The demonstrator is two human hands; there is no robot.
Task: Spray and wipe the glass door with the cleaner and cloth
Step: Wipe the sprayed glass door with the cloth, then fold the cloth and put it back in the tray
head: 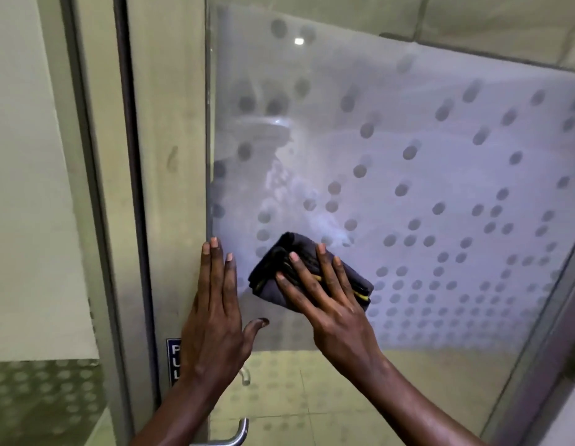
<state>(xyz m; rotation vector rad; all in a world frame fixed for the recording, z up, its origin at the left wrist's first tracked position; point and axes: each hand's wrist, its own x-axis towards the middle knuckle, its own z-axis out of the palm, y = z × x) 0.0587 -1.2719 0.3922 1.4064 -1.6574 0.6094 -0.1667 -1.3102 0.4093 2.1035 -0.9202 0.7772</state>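
Nearest the camera, a curved metal door handle (230, 437) showed at the bottom edge, directly below the left hand. Above the handle, a small blue sign (173, 360) with white letters sat on the frame, partly hidden behind the left wrist; only "P", "U" and part of another letter could be read.

The left hand (215, 304) lay flat with fingers straight and thumb spread out to the right, its grip apart and holding nothing. Its palm covered the left edge of the glass door (408, 188), with the fingertips reaching up along that edge where the glass met the pale frame (165, 156).

Just right of the left hand, the right hand (331, 300) pressed a folded dark cloth (276, 284) against the glass door. Its fingers were spread flat over the cloth, the grip pressing down on it rather than curled around it. The cloth was dark grey with a thin yellow line along its folded edges, showing beside the fingers.

Above the cloth, a pale wet smear with foamy drops (299, 185) ran up the frosted pane. Rows of grey dots patterned the whole frosted area, denser toward the lower right of the cloth. A small bright light spot (299, 41) reflected near the top of the glass
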